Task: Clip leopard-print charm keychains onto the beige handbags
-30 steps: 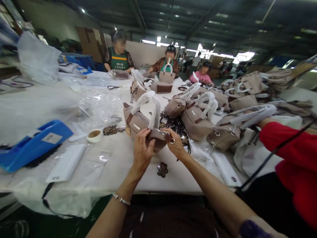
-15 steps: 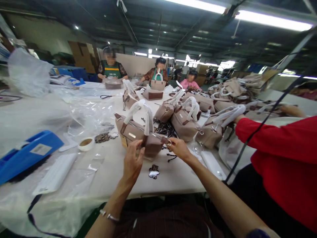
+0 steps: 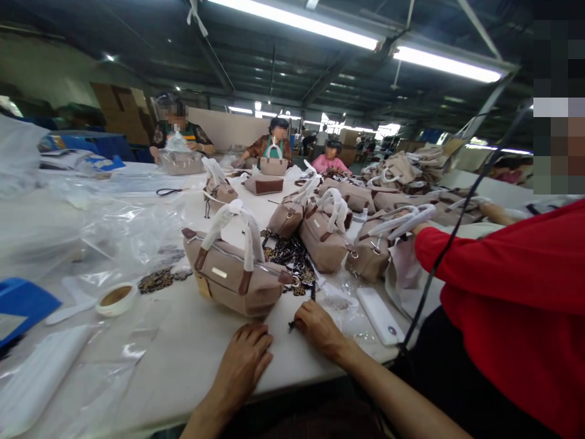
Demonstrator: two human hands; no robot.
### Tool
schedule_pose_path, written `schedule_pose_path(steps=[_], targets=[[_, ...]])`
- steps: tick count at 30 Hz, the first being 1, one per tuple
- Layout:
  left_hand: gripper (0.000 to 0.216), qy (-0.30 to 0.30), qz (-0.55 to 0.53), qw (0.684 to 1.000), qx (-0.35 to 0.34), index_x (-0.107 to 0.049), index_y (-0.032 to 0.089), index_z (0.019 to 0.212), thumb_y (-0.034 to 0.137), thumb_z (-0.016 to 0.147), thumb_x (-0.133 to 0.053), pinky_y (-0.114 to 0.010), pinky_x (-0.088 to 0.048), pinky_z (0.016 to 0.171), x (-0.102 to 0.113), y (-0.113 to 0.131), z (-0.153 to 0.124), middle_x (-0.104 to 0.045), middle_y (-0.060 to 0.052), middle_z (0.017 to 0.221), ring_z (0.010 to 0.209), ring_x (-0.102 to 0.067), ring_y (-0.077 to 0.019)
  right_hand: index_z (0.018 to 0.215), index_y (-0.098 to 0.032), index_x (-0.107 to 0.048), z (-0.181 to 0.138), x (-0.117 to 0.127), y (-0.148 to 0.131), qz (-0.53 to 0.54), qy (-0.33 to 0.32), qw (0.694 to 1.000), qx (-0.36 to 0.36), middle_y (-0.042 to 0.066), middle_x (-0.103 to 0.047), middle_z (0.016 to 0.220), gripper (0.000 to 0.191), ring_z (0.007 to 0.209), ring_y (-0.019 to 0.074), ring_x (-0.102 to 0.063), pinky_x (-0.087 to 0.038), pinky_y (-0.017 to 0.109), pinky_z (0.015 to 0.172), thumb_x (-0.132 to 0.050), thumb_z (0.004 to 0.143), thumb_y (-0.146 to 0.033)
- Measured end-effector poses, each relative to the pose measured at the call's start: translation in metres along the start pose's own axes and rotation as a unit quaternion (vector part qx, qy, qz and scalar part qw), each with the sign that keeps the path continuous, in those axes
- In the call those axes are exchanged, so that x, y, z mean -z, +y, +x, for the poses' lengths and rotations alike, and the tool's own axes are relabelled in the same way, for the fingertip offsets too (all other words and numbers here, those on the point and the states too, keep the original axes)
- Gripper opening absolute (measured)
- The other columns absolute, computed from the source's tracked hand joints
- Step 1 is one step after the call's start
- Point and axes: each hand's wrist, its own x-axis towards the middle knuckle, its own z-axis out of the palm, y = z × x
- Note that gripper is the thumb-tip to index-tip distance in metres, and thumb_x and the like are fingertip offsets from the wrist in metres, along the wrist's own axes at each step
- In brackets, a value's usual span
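White worktable [image 3: 192,347], upright beige handbag [image 3: 233,277], left hand [image 3: 244,360] flat and empty, right hand [image 3: 320,326] pinching small dark piece [image 3: 290,327]

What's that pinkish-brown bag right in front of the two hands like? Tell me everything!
The pinkish-beige handbag looks like soft leather with darker brown trim. Its two handles, wrapped in white padding, arch over the top. A small pale plate sits on its front and a metal ring hangs at its right end. It stands upright on the white table. The left hand lies just in front, seemingly not touching it.
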Motion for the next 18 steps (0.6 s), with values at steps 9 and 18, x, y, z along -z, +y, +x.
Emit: schedule_pose_path(steps=[9, 18], targets=[[0.024, 0.075, 0.103, 0.99, 0.063, -0.065, 0.021, 0.107, 0.03, 0.088, -0.055, -0.048, -0.045, 0.095, 0.022, -0.051, -0.023, -0.066, -0.011, 0.116, 0.111, -0.058, -0.0297, 0.087, -0.021, -0.064, 0.0, 0.036, 0.005, 0.061, 0.057, 0.993, -0.083, 0.005, -0.066, 0.089, 0.015, 0.087, 0.0184, -0.061, -0.044, 0.029, 0.081, -0.052, 0.092, -0.029], [0.021, 0.168, 0.008, 0.986, 0.024, -0.066, 0.021, 0.102, 0.021, 0.091, -0.048, -0.038, -0.05, 0.087, 0.025, -0.006, -0.01, -0.071, -0.008, 0.101, 0.096, -0.064, -0.0223, 0.098, -0.018, -0.062, 0.046, 0.027, 0.043, 0.015, 0.052, 0.965, -0.255, 0.009, -0.07, 0.087, 0.03, 0.082, 0.024, -0.066, -0.044, 0.03, 0.071, -0.058, 0.07, -0.006]])
